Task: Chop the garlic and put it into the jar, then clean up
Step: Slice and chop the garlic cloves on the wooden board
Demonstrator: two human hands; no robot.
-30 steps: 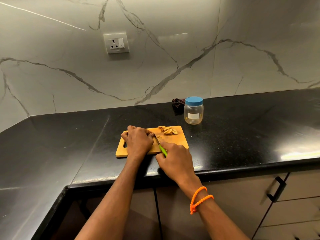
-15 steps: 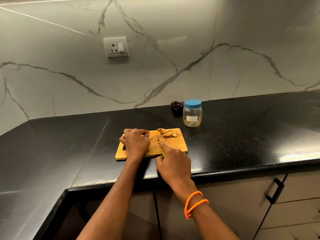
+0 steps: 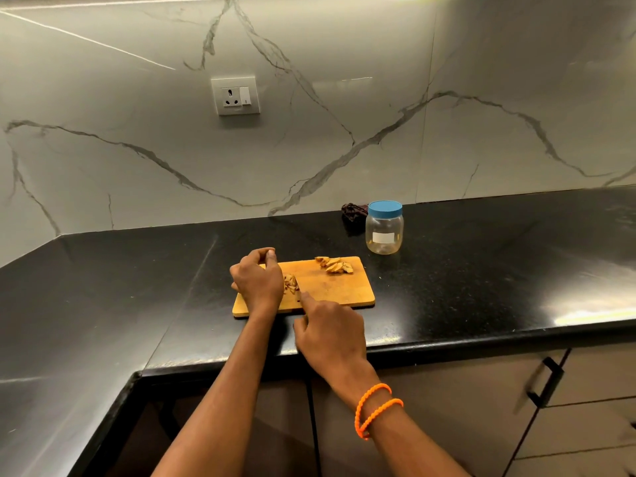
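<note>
Two bare hands work over a rectangular wooden cutting board point(image 3: 339, 290) that lies near the front edge of the black stone countertop point(image 3: 481, 287). Over the board's left end, the left hand point(image 3: 257, 278) is raised with its fingers curled and thumb meeting fingertips; whether it pinches anything there I cannot tell. Just right of it, a small heap of chopped garlic pieces point(image 3: 290, 283) lies on the board. At the board's front edge the right hand point(image 3: 330, 333) is curled, its forefinger stretched forward along something dark and thin at the fingertip; the knife itself is hidden, so what it grasps cannot be told for sure. Two orange bead bracelets point(image 3: 375, 409) circle the right wrist. At the board's far right corner lies a cluster of unchopped garlic cloves point(image 3: 334, 265). Behind that corner, toward the countertop's back edge, stands a clear plastic jar with a blue lid point(image 3: 384, 227), closed, with a dark crumpled object point(image 3: 352, 212) just beside it on the left.
</note>
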